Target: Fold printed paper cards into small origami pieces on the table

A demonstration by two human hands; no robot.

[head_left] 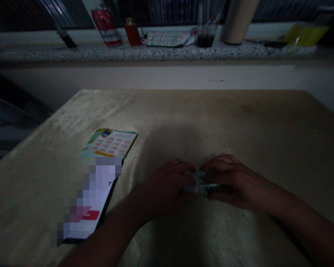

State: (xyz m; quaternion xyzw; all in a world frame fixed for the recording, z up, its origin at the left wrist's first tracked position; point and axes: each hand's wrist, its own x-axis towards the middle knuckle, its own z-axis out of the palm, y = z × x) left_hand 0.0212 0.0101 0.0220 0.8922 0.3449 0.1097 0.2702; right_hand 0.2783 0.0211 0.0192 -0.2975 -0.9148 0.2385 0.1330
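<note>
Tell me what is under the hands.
Between the left hand and right hand shows a small green-and-white printed piece, probably paper. The hands cover its ends; its full outline cannot be seen.

Item, left: our bare left forearm (119, 218), entering at the lower edge and slanting up rightward to our left hand (169, 183), back uppermost, fingers (185, 166) bent and directed right. Item, right: our bare right forearm (295, 205), entering at the lower right and slanting up leftward to our right hand (233, 178), likewise back uppermost, fingers curled and directed left. The pair: facing inward, near each other, both in dim shadow.
</note>
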